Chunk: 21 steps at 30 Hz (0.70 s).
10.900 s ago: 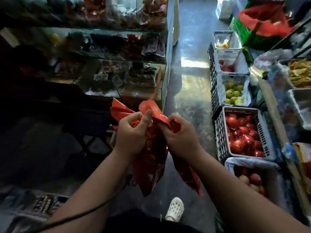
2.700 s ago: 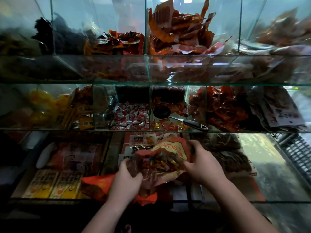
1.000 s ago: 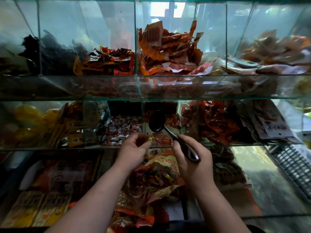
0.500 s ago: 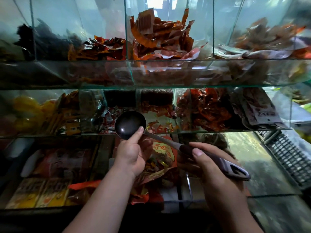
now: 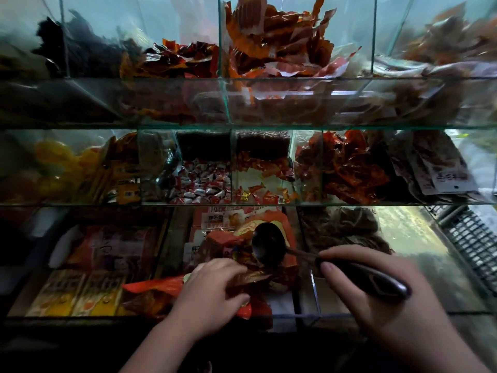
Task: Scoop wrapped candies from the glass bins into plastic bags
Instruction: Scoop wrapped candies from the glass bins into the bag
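Left hand (image 5: 212, 289) grasps the rim of the bag (image 5: 223, 239), low before the bottom shelf. Right hand (image 5: 376, 300) clenches the ladle (image 5: 267, 244) handle, bowl at the bag's mouth. The film looks limp and slippery, so it is best held at the rim. The candies (image 5: 258, 195) are probably light and loose.

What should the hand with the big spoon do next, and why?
Probably lift the ladle up to the glass bin of red and gold candies for another scoop: the right hand grips its handle with the bowl over the bag, which the left hand holds, and candies remain in that bin.
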{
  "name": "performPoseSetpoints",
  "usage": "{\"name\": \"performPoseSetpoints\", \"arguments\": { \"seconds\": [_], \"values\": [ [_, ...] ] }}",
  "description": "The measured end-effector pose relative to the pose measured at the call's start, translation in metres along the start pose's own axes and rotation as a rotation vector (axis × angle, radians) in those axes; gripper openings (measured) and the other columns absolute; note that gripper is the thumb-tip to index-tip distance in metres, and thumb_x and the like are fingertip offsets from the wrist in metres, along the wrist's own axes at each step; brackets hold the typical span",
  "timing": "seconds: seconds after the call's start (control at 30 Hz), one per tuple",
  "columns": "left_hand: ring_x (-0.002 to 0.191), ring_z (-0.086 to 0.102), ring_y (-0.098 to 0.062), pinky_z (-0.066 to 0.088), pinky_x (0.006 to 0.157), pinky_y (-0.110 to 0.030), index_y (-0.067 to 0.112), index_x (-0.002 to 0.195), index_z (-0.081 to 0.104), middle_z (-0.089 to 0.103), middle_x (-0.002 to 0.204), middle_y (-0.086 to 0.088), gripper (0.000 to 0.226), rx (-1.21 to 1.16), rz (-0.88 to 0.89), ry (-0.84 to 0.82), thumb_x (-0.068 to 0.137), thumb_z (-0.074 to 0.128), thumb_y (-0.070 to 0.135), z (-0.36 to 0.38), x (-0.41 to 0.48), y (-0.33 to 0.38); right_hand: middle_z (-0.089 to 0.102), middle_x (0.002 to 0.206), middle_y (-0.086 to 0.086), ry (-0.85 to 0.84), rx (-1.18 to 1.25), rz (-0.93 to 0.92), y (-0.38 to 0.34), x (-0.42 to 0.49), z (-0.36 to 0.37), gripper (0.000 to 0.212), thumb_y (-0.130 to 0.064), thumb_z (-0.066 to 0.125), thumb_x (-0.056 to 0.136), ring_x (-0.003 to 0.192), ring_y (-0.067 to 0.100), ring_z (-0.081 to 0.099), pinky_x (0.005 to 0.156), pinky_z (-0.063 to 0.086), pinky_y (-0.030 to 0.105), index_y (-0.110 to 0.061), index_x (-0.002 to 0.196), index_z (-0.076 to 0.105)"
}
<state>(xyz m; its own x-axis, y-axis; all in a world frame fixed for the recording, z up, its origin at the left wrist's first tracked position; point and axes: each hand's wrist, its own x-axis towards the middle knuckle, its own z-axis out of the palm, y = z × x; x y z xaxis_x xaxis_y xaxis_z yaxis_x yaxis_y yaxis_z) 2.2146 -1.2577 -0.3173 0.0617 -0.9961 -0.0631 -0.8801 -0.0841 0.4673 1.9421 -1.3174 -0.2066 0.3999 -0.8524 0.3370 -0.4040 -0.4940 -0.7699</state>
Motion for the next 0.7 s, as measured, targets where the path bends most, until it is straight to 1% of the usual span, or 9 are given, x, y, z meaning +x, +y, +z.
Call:
{"name": "performPoseSetpoints", "arguments": {
  "seconds": [0.07, 0.13, 0.23, 0.27, 0.33, 0.4, 0.5, 0.6, 0.7],
  "values": [
    [0.116, 0.051, 0.002, 0.037, 0.106, -0.030, 0.037, 0.116, 0.070, 0.062, 0.119, 0.026, 0.028, 0.053, 0.031, 0.026, 0.094, 0.058, 0.048, -0.003, 0.012, 0.007, 0.076, 0.088, -0.027, -0.063, 0.006, 0.057, 0.004, 0.007, 0.015, 0.017, -0.032, 0.076, 0.084, 0.084, -0.008, 0.072, 0.074, 0.054, 0.009, -0.043, 0.096, 0.076],
    [0.112, 0.057, -0.004, 0.039, 0.102, -0.030, 0.034, 0.113, 0.072, 0.068, 0.115, 0.020, 0.023, 0.047, 0.026, 0.038, 0.097, 0.056, 0.041, -0.004, 0.021, 0.012, 0.076, 0.088, -0.028, -0.094, -0.003, 0.102, 0.007, 0.012, 0.024, 0.020, -0.030, 0.077, 0.082, 0.085, -0.011, 0.071, 0.076, 0.052, 0.006, -0.044, 0.095, 0.075],
    [0.103, 0.059, -0.009, 0.049, 0.093, -0.034, 0.036, 0.108, 0.066, 0.068, 0.110, 0.015, 0.016, 0.027, 0.087, -0.236, 0.096, 0.056, 0.040, -0.004, 0.021, 0.012, 0.075, 0.088, -0.027, -0.207, -0.009, 0.185, 0.010, 0.017, 0.021, 0.015, -0.036, 0.075, 0.081, 0.085, -0.012, 0.070, 0.074, 0.052, 0.007, -0.047, 0.091, 0.075],
    [0.097, 0.058, -0.008, 0.051, 0.087, -0.034, 0.038, 0.105, 0.062, 0.067, 0.105, 0.016, 0.013, 0.027, 0.110, -0.343, 0.095, 0.056, 0.041, -0.005, 0.018, 0.010, 0.076, 0.086, -0.026, -0.248, -0.016, 0.234, 0.013, 0.020, 0.018, 0.014, -0.037, 0.075, 0.081, 0.083, -0.010, 0.070, 0.075, 0.054, 0.014, -0.048, 0.090, 0.076],
    [0.090, 0.056, -0.002, 0.050, 0.080, -0.029, 0.041, 0.097, 0.060, 0.064, 0.097, 0.019, 0.006, 0.008, 0.097, -0.430, 0.094, 0.057, 0.044, -0.007, 0.012, 0.004, 0.076, 0.081, -0.023, -0.247, -0.030, 0.306, 0.021, 0.024, 0.013, 0.014, -0.036, 0.076, 0.080, 0.075, -0.006, 0.071, 0.073, 0.057, 0.025, -0.048, 0.085, 0.076],
    [0.088, 0.056, 0.001, 0.050, 0.080, -0.025, 0.044, 0.087, 0.060, 0.062, 0.093, 0.021, 0.007, -0.068, 0.030, -0.411, 0.094, 0.059, 0.045, -0.007, 0.010, 0.004, 0.074, 0.079, -0.027, -0.159, -0.105, 0.291, 0.029, 0.030, 0.016, 0.016, -0.034, 0.078, 0.080, 0.074, -0.009, 0.069, 0.068, 0.053, 0.018, -0.049, 0.081, 0.075],
    [0.088, 0.058, -0.005, 0.049, 0.077, -0.029, 0.038, 0.084, 0.057, 0.060, 0.086, 0.018, 0.012, -0.081, 0.002, -0.277, 0.095, 0.058, 0.042, -0.001, 0.009, 0.017, 0.073, 0.080, -0.028, -0.094, -0.165, 0.264, 0.038, 0.038, 0.034, 0.013, -0.033, 0.079, 0.083, 0.080, -0.014, 0.066, 0.065, 0.046, 0.004, -0.043, 0.078, 0.074],
    [0.096, 0.060, -0.019, 0.047, 0.077, -0.034, 0.029, 0.096, 0.060, 0.067, 0.098, 0.007, 0.014, 0.051, 0.064, -0.171, 0.096, 0.052, 0.041, 0.010, 0.007, 0.038, 0.075, 0.082, -0.018, -0.143, -0.175, 0.158, 0.044, 0.047, 0.051, 0.010, -0.027, 0.078, 0.087, 0.080, -0.006, 0.068, 0.069, 0.054, 0.014, -0.037, 0.087, 0.075],
    [0.098, 0.060, -0.020, 0.048, 0.082, -0.036, 0.025, 0.097, 0.060, 0.067, 0.102, 0.006, 0.016, 0.040, 0.075, -0.143, 0.096, 0.050, 0.037, 0.016, 0.005, 0.044, 0.073, 0.083, -0.019, -0.150, -0.146, 0.017, 0.048, 0.049, 0.056, 0.013, -0.028, 0.076, 0.087, 0.082, -0.005, 0.069, 0.070, 0.052, 0.013, -0.035, 0.098, 0.071]
  ]
}}
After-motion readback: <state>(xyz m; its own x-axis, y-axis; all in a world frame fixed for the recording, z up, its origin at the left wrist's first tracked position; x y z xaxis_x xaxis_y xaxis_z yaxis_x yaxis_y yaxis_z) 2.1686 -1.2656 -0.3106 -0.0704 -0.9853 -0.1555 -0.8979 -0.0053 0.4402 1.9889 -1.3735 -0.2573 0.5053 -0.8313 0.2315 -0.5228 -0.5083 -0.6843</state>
